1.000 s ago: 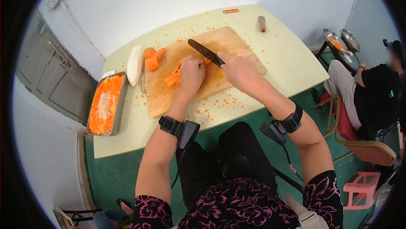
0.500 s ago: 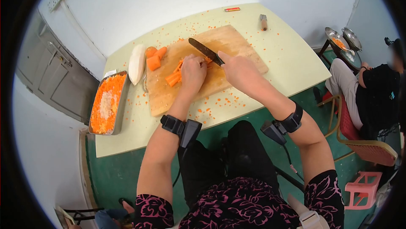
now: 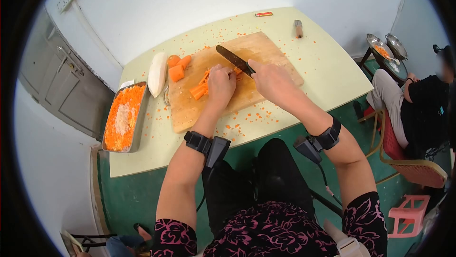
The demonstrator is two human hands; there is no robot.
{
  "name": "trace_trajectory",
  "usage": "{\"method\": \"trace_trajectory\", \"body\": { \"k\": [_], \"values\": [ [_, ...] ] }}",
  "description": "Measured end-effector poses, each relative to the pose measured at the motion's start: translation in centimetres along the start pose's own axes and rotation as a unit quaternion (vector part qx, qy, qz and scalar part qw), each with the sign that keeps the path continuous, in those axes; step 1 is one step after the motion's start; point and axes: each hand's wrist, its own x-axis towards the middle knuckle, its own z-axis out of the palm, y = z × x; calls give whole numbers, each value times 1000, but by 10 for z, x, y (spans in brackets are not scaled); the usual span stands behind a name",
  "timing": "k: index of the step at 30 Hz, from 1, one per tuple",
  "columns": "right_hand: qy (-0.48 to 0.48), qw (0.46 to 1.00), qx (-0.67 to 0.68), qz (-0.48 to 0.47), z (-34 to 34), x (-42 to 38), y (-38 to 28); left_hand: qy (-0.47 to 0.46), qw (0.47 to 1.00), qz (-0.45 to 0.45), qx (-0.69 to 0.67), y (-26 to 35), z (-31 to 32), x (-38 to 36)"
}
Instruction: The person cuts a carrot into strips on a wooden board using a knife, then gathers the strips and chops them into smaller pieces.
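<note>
My right hand (image 3: 270,80) grips the handle of a dark-bladed knife (image 3: 232,58). Its blade angles up and left across a wooden cutting board (image 3: 280,65). My left hand (image 3: 222,85) is closed with bent fingers on carrot sticks (image 3: 198,91), just left of the blade; the fingers hide part of them. Thin cut carrot pieces lie close to the knife. Thicker carrot chunks (image 3: 176,73) rest at the board's upper left edge, and a peeled white radish (image 3: 157,74) lies beside them on the table.
A metal tray (image 3: 138,123) of chopped carrot with a pale heap stands at the table's left. A peeler-like tool (image 3: 298,29) and a small red packet (image 3: 263,14) lie at the back. Carrot bits scatter the table (image 3: 327,67). A seated person (image 3: 422,100) and metal bowls (image 3: 395,46) are at right.
The whole view has shifted slightly, with the table appearing a little lower and to the right. Both hands keep nearly the same place over the board, the knife still in my right hand.
</note>
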Motion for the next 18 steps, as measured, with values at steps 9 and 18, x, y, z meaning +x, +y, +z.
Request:
{"method": "trace_trajectory", "body": {
  "k": [9,18],
  "values": [
    [-8,1000,-6,4,-2,0,-4,-6,1000,2,-1,3,-2,3],
    [-2,1000,9,28,-6,-1,-9,-5,1000,9,4,2,-2,3]
  ]
}}
